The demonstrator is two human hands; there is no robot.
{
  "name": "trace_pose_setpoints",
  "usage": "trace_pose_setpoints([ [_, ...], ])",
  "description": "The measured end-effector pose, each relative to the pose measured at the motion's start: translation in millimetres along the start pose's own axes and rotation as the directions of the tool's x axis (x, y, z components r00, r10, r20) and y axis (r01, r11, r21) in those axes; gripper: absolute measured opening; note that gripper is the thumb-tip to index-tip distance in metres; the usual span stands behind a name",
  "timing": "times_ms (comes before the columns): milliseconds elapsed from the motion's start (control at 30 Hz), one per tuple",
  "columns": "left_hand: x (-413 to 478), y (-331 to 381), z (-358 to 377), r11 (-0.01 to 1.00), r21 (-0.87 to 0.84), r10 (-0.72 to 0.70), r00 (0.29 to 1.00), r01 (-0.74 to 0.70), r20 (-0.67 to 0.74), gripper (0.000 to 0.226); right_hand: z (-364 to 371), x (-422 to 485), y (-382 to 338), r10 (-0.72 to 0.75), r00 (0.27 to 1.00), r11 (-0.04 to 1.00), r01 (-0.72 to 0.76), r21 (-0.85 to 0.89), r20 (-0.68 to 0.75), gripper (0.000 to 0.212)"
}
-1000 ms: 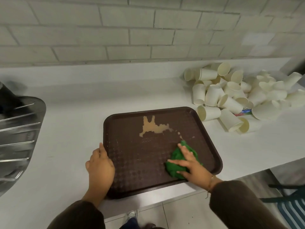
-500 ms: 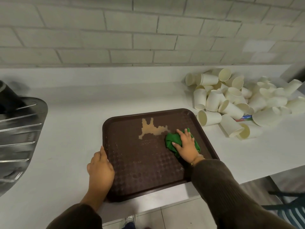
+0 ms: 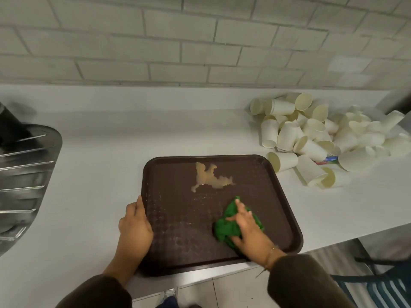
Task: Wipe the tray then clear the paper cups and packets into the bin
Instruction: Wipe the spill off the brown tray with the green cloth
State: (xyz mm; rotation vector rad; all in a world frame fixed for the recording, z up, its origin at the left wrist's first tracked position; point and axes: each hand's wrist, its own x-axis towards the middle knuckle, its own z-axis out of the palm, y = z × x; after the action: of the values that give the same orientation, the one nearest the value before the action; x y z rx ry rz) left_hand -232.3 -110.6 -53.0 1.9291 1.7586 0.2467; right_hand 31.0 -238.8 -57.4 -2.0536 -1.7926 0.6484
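Note:
A dark brown tray (image 3: 275,185) lies on the white counter, its near edge over the counter's front. A beige spill (image 3: 209,177) sits in its far middle. My right hand (image 3: 249,230) presses flat on a crumpled green cloth (image 3: 226,227) in the tray's near right part, below the spill. My left hand (image 3: 134,227) grips the tray's left rim. A heap of white paper cups (image 3: 311,134) lies tumbled on the counter to the right, with a coloured packet (image 3: 329,160) half hidden under it.
A steel sink drainer (image 3: 24,181) sits at the left. A tiled wall (image 3: 200,41) backs the counter (image 3: 100,141). A chair with a striped seat (image 3: 387,287) stands on the floor at the lower right. No bin is in view.
My right hand first pushed the cloth up to the spill's right edge, then drew it back toward me to the tray's near right. The left hand stayed on the rim.

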Motion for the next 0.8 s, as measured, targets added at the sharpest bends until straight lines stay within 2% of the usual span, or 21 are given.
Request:
trace_pose_setpoints([
  [167, 0, -3, 0, 1.0, -0.012, -0.009, 1.0, 0.009, 0.006, 0.058, -42, 32, 40, 0.296, 0.95, 0.955, -0.29, 0.066, -0.102, 0.046],
  [400, -2, 0, 2, 0.999, -0.007, -0.033, 0.999, 0.033, 0.008, 0.058, -46, 100, 20, 0.408, 0.906, 0.886, -0.363, 0.288, -0.112, 0.057],
  [467, -1, 0, 2, 1.0, 0.003, -0.031, 1.0, 0.031, -0.002, 0.058, -37, 112, 3, 0.367, 0.927, 0.895, -0.328, 0.302, -0.08, 0.06],
  [600, -2, 1, 2, 0.999, -0.039, -0.033, 0.999, 0.032, -0.019, 0.058, -8, 114, -36, 0.138, 0.99, 0.98, -0.131, 0.149, -0.032, 0.048],
  [700, -2, -2, 3, 0.996, -0.068, -0.057, 0.998, 0.055, -0.035, 0.057, 16, 95, -54, 0.041, 0.999, 0.997, -0.039, 0.067, -0.035, 0.041],
  [800, -1, -3, 4, 0.994, -0.095, -0.05, 0.997, 0.045, -0.055, 0.055, 34, 67, -64, -0.04, 0.998, 0.997, 0.043, 0.057, -0.052, 0.036],
])
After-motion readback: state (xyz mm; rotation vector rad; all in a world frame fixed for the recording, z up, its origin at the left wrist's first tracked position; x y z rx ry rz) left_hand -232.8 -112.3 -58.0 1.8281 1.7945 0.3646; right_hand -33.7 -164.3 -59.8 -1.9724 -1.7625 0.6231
